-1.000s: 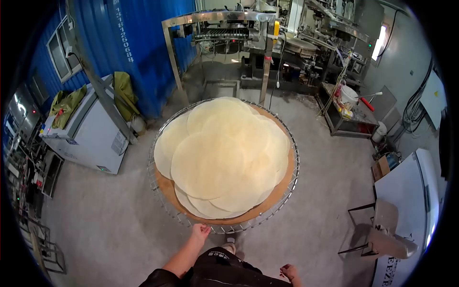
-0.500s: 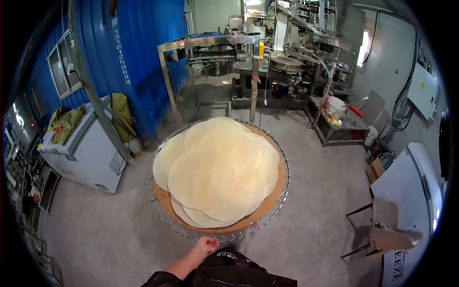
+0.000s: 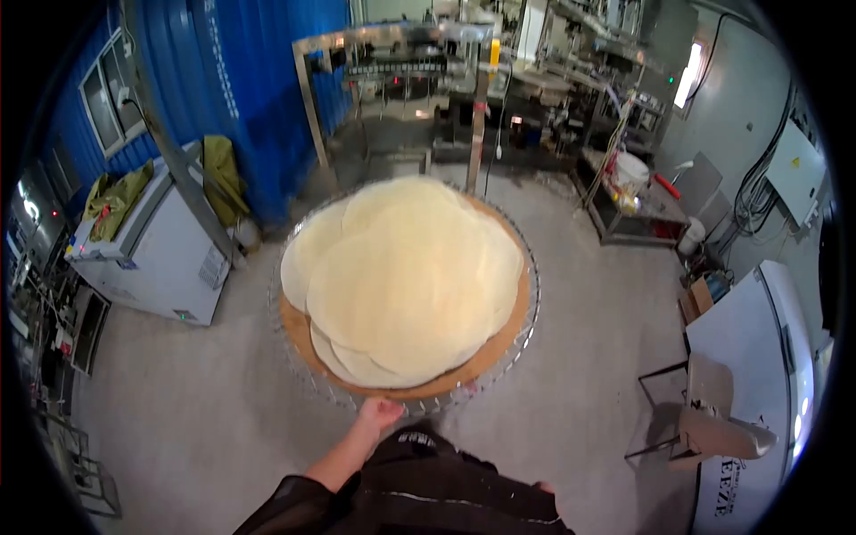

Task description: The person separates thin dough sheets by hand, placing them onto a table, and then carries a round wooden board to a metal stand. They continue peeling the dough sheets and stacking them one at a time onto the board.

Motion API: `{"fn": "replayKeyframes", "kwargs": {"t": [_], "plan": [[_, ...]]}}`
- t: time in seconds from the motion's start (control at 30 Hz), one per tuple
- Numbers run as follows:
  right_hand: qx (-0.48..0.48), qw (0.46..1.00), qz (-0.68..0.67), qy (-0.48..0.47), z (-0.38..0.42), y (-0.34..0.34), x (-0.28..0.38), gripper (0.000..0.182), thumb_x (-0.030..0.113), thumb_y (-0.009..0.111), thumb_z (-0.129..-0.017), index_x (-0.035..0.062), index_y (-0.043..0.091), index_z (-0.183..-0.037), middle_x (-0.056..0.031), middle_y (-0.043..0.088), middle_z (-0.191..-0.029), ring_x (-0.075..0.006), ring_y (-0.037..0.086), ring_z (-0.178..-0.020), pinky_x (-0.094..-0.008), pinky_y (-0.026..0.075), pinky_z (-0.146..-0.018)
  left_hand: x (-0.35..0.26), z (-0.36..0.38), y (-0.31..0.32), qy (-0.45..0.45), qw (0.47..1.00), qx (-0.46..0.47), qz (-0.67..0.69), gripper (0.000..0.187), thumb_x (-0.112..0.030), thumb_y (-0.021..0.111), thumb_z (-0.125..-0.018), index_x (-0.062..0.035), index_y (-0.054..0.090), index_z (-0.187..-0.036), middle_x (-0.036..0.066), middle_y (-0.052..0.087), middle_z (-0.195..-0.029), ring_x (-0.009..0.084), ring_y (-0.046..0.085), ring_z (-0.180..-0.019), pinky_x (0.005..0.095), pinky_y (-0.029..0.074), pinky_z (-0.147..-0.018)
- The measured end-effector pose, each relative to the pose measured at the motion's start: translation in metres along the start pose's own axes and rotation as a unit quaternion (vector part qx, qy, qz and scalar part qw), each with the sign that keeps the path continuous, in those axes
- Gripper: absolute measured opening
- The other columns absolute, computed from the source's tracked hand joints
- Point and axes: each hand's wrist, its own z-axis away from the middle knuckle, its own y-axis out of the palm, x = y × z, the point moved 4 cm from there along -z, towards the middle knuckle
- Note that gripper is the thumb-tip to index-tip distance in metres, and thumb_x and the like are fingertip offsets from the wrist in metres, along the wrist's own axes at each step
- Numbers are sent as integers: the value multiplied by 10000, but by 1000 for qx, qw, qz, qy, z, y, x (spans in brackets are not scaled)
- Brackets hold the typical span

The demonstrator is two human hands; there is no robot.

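At the near rim of the round wire rack [image 3: 533, 323], the left hand [image 3: 382, 410] lies with its fingers curled in narrowly; blur keeps me from telling whether they close on the wire or only rest against it. Half a second ago it showed just below that rim; now it overlaps the edge, so the work in hand seems to bear on the rack rather than on what it carries. The right hand [image 3: 543, 487], out of sight half a second ago, shows again as a sliver beside the dark apron [image 3: 455, 495]; I cannot tell its shape or whether it holds anything.

Beyond the left hand, the pile of round pale sheets [image 3: 410, 285] sits on a brown board [image 3: 297, 330] on the rack, overlapping as before, with neither hand on it. The whole room has risen in view, which suggests the head tilted down. Behind the rack stands the metal frame [image 3: 392, 36], with a white freezer [image 3: 152, 254] to the left and a chair [image 3: 713, 415] to the right, well apart.
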Motion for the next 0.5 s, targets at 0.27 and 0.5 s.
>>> {"fn": "replayKeyframes", "kwargs": {"t": [0.27,0.5], "plan": [[44,989,-132,48,82,-126,153,239,176,593,-700,-52,572,-768,-130,587,-620,-209,592,-522,-304,475,-487,5,11,24,14,984,-124,130,137,34,456,-627,-5,376,-730,143,405,-826,298,428,-853,491,353,-843],[164,905,-348,180,50,-117,150,155,106,513,-783,-44,523,-819,-135,576,-661,-223,592,-530,-291,463,-412,8,19,21,29,983,-159,82,190,-11,477,-586,-58,441,-767,58,453,-767,162,408,-654,365,357,-676]]}}
